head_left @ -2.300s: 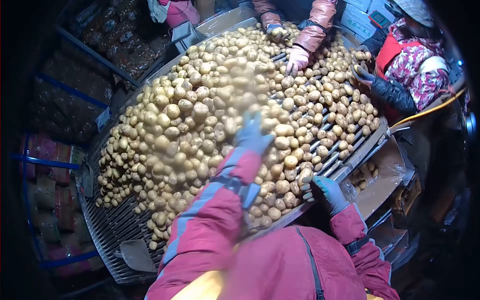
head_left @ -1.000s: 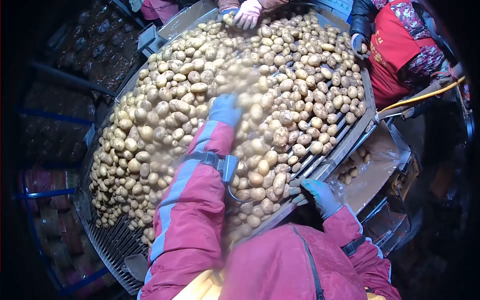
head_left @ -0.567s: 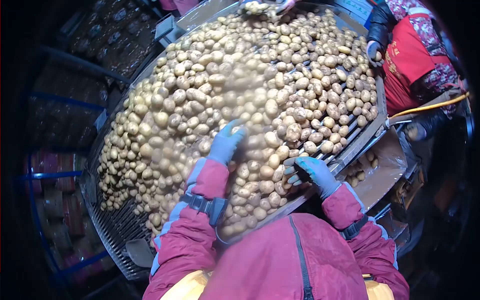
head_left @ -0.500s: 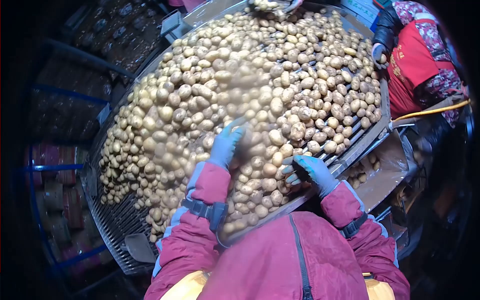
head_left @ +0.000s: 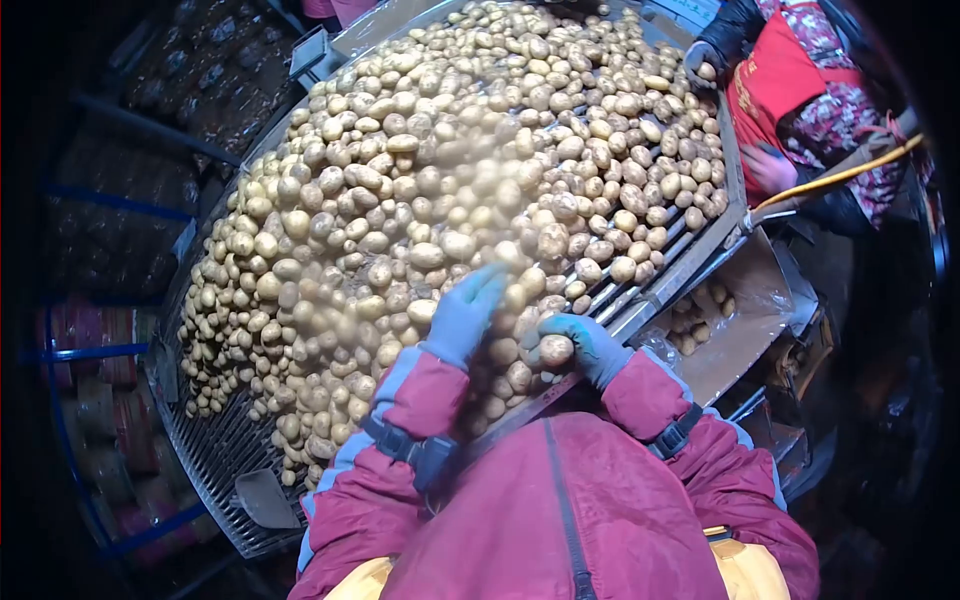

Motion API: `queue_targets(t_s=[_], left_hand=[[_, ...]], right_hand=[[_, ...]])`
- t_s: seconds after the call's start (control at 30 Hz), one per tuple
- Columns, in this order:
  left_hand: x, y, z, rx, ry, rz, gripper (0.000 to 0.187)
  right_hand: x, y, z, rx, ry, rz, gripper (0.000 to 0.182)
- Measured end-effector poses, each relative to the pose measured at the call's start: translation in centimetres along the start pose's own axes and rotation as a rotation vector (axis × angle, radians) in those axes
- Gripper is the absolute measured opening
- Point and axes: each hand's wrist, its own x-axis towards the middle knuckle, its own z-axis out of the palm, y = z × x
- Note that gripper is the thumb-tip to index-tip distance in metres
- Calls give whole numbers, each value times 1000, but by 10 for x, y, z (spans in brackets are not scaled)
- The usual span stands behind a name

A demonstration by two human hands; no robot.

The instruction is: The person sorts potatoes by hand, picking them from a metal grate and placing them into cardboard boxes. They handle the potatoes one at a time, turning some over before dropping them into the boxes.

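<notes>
Potatoes (head_left: 425, 255) lie heaped over a slatted metal sorting table. My left hand (head_left: 468, 312), in a grey-blue glove, rests on the near part of the heap with its palm down and its fingers stretched toward the upper right. To its right, by the table's near edge, my right hand (head_left: 585, 345) wears a similar glove with a darker blue-green part. Its fingers are curled around a potato (head_left: 556, 349), whose top shows at the fingertips.
A co-worker in a red apron (head_left: 765, 85) stands at the right edge, one gloved hand (head_left: 703, 65) holding a potato. A cardboard box (head_left: 745, 335) with potatoes sits below the right rim. A grey scoop (head_left: 265, 499) lies on the lower-left slats (head_left: 215, 455).
My right hand has moved left and closed around a potato. My left hand lies a little lower, fingers outstretched. The whole view has shifted, and the co-worker's bare second hand now shows.
</notes>
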Motion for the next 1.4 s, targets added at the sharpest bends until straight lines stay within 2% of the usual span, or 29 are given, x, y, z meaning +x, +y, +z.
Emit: queue_targets(t_s=[0.1,0.2,0.23,0.33,0.37,0.47,0.5,0.53,0.6,0.63,0.67,0.73,0.77,0.8,0.83,0.87,0.93,0.97,1.0,1.07,1.13,1.2,1.27,1.3,1.33,1.4], left_hand=[[49,-19,25,155,24,219,42],[92,-30,62,696,199,704,41],[96,-13,69,844,18,548,57],[104,-9,90,1068,-65,541,57],[103,1,94,1168,-53,525,52],[118,-3,89,652,-17,298,47],[139,-23,78,154,-202,157,45],[117,15,78,16,-229,-114,47],[110,3,68,-415,-340,-249,52],[108,-16,69,-531,-290,-266,57],[80,9,75,-638,-310,-290,56],[57,9,81,-747,-282,-360,56],[43,18,89,-812,-236,-437,56],[31,25,95,-877,-190,-515,56],[35,-6,93,-882,-232,-418,45],[20,6,98,-762,-275,-379,44],[7,-8,100,-577,-334,-282,44],[-8,3,101,-293,-379,-128,40],[-11,-6,101,-199,-443,-154,51],[-16,-14,108,-30,-381,-78,49],[-25,-4,113,-117,-343,-303,49],[-27,-2,121,-107,-365,-327,47],[-20,-8,123,-21,-453,-138,46],[-22,-4,126,-12,-411,-138,44],[-13,-20,125,2,-517,1,38],[0,-32,129,-13,-499,-38,36]], right_hand=[[-38,-7,1,-111,54,-187,25],[-47,16,-35,118,83,-163,24],[-53,17,-39,126,136,-150,26],[-79,19,-48,35,206,-207,27],[-87,21,-46,-94,269,-294,27],[-108,16,-48,-315,214,-399,28],[-110,17,-49,-315,187,-424,30],[-112,18,-49,-315,160,-449,32],[-114,3,-39,63,144,-263,37],[-108,16,-46,-221,125,-466,44],[-107,10,-41,-128,141,-400,46],[-105,-6,-31,52,172,-257,49],[-97,-4,-43,88,12,-241,55],[-92,0,-49,101,2,-264,54],[-91,-5,-41,115,-7,-288,55],[-94,-13,-32,129,-13,-311,55],[-103,-25,-22,207,-1,-168,48],[-94,-16,-29,188,18,-203,47],[-94,-13,-28,195,26,-220,47],[-95,-9,-25,208,42,-255,47],[-97,-9,-33,197,30,-169,58],[-101,-9,-35,291,-7,-190,59],[-100,-3,-48,469,-50,-201,58],[-104,1,-60,381,22,-238,57],[-107,6,-73,288,98,-267,56],[-118,15,-94,151,225,-341,55]])
